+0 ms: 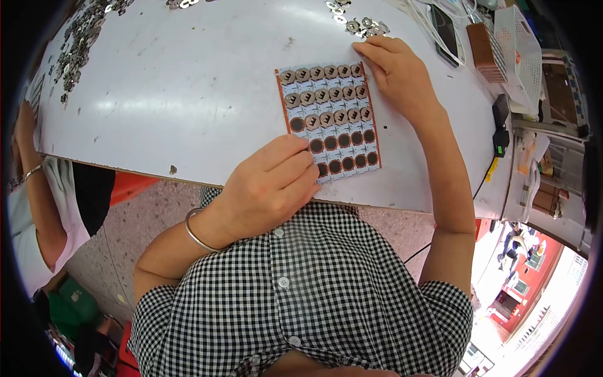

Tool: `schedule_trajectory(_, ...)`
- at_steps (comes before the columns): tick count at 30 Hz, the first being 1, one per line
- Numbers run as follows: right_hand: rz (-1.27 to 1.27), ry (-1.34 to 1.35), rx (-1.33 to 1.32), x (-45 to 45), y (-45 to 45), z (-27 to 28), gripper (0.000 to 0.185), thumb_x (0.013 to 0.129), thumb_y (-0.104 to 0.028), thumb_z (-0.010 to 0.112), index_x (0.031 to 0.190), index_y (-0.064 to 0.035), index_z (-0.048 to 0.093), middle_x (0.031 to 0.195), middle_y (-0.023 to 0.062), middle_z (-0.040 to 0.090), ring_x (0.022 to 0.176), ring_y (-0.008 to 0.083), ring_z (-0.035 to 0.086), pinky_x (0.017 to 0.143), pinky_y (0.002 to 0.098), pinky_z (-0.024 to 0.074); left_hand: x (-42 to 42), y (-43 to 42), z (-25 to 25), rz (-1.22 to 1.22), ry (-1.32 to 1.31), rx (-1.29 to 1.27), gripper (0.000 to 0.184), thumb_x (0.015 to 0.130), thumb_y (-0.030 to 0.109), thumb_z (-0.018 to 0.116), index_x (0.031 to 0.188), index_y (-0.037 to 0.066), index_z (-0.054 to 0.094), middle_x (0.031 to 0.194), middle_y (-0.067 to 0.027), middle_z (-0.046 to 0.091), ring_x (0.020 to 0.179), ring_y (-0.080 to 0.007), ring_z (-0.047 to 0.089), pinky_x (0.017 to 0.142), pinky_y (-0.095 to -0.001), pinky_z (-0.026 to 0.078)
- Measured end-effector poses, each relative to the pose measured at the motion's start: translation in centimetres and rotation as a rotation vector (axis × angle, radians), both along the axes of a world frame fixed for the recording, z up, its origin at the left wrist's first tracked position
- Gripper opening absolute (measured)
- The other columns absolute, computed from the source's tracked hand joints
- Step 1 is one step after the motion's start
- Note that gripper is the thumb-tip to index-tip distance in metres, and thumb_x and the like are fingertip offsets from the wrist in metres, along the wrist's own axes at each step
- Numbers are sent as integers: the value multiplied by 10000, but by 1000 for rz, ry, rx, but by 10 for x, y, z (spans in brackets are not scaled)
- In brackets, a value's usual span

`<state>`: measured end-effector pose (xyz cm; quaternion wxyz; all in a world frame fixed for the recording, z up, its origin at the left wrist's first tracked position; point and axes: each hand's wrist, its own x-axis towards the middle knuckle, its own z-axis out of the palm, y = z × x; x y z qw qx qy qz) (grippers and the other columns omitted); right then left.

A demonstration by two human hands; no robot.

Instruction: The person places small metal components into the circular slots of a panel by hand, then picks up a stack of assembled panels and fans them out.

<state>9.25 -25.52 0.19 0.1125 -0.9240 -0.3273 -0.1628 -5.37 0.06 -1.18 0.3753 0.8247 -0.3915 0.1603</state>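
Note:
A circuit board panel (pixel 325 130) with orange side strips lies on the white table. Metal clips sit on the round pads of its upper rows; the third row's leftmost pad and the visible pads of the lower two rows show dark and bare. My left hand (pixel 270 185) is closed over the panel's lower left corner, covering part of it; what its curled fingers hold is hidden. Beyond the panel's upper right corner, my right hand (pixel 399 72) has thumb and finger pinched together beside a small pile of metal clips (pixel 367 28). Anything between those fingertips is too small to make out.
A larger heap of metal clips (pixel 78 53) spreads along the table's far left. At the right are a phone (pixel 444 34), white cables, a brown block (pixel 487 53) and a white basket (pixel 518 56). Another person's arm (pixel 38 182) rests at the left edge.

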Motion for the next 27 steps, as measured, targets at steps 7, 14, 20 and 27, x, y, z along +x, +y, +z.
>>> schedule_trajectory(7,-161,175,231,-16,-10,4,169,893,-76,636,1036,-74,724,944,79,707,886,250,659,799,347,540,1,0,-3,-10,6,-18,280,688,73,814,922,-27,697,984,-125,676,1061,-325,656,918,-404,581)
schedule_trajectory(14,-332,420,73,-41,-31,29,143,900,-78,645,1019,-41,715,919,71,711,788,201,661,761,304,531,1,-1,-3,-14,-10,-11,276,681,69,812,918,-24,703,984,-117,678,1066,-321,655,927,-403,582)
schedule_trajectory(20,-13,1060,812,-57,-3,50,128,917,-49,661,1027,10,688,898,-10,670,840,59,622,767,238,519,2,1,-6,-17,-47,-25,274,672,70,808,906,-23,698,979,-111,677,1067,-322,656,912,-404,586)
schedule_trajectory(27,-101,1286,848,-75,54,41,131,901,-43,671,1021,7,687,862,9,695,766,73,657,668,232,531,2,0,-9,-16,-70,-39,260,644,60,786,873,-13,687,970,-108,668,1045,-324,662,896,-419,596)
